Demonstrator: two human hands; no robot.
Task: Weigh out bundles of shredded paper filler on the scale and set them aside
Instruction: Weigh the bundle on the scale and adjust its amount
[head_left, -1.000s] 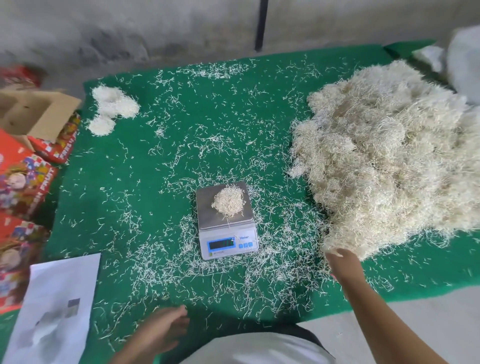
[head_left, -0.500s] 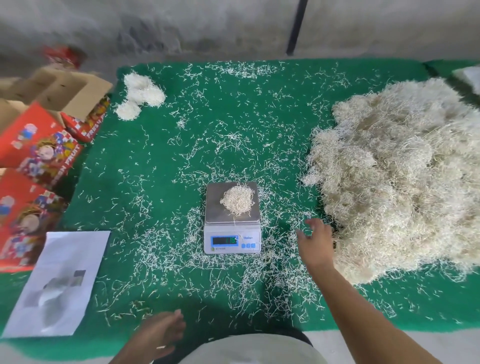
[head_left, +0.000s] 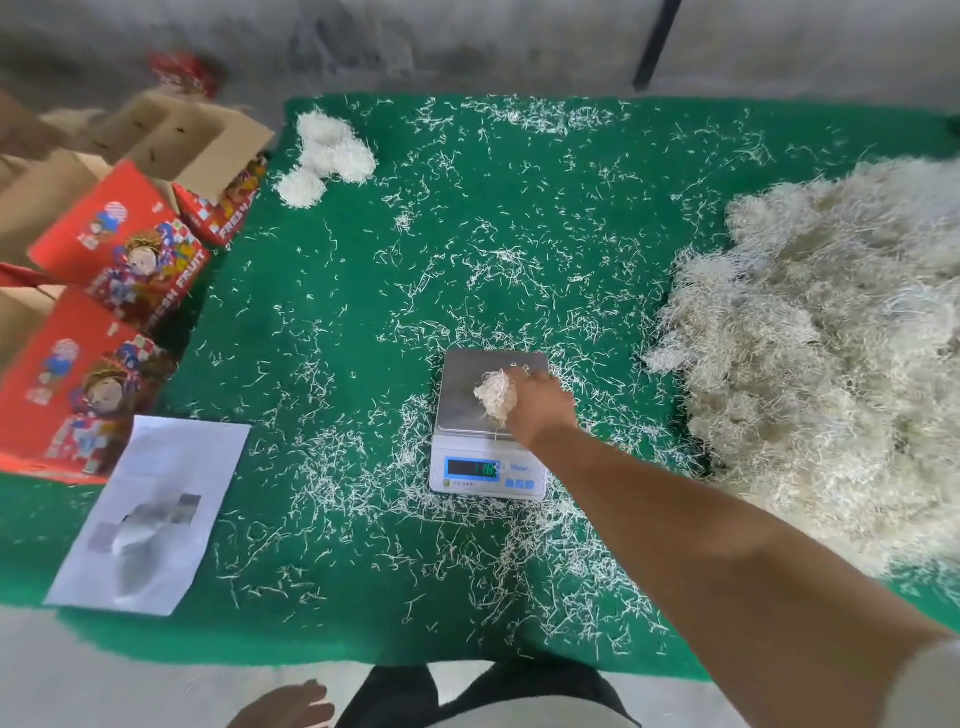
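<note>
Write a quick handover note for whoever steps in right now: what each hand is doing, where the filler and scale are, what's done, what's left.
Right hand: closed on the small bundle over the scale platform; whether it has lifted clear cannot be told.
Left hand: empty, low at the near edge, off the mat.
Scale: centre of the green mat; display lit, digits unreadable.
Done: a few weighed bundles sit at the far left corner of the mat.
Left: probably set this bundle with those, then keep weighing from the big filler heap on the right, which is still large.
</note>
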